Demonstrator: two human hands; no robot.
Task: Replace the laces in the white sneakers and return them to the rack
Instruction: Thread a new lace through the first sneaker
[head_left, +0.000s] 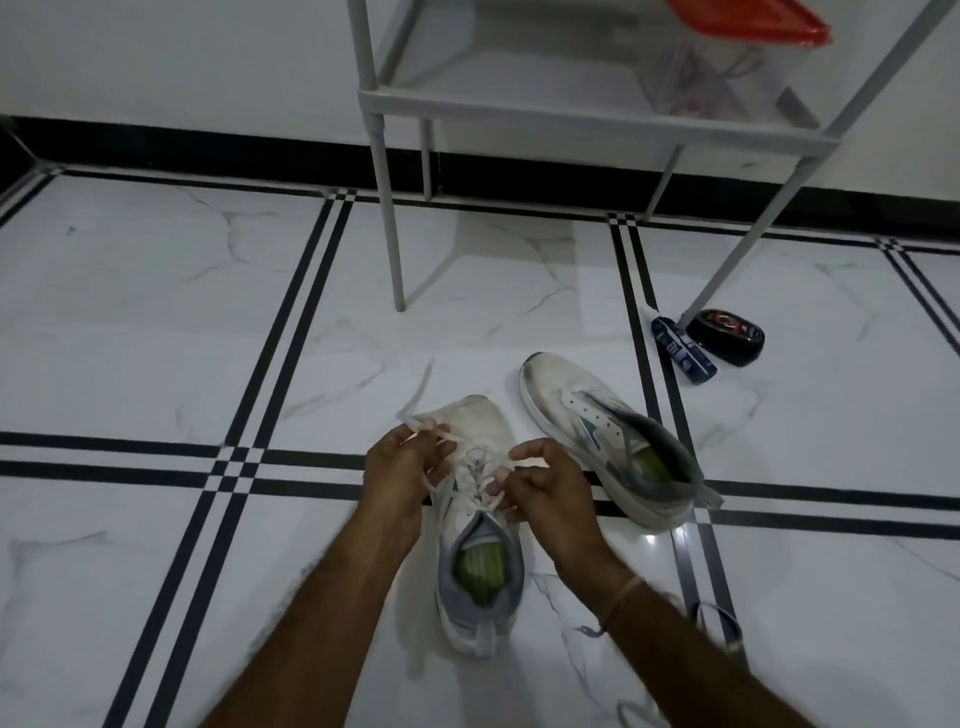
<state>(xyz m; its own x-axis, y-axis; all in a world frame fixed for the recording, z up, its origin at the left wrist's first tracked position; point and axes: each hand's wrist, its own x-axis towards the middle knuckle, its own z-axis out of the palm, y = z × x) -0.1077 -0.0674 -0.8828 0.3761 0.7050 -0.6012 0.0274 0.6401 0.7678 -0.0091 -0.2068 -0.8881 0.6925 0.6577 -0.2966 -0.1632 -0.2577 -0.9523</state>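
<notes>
A white sneaker (480, 525) with a grey collar and green insole lies on the floor in front of me, toe pointing away. A white lace (475, 465) runs through its eyelets. My left hand (408, 467) pinches one end of the lace at the sneaker's left side. My right hand (545, 480) pinches the other end at its right side. The second white sneaker (597, 431) lies to the right with bare eyelets and no lace in it.
A grey metal rack (571, 119) stands ahead, with a clear box under a red lid (748, 21) on its shelf. A dark blue tube (683, 349) and a black shoe-polish sponge (727, 336) lie by the rack's right leg. A grey lace (719, 623) lies on the floor at my right forearm.
</notes>
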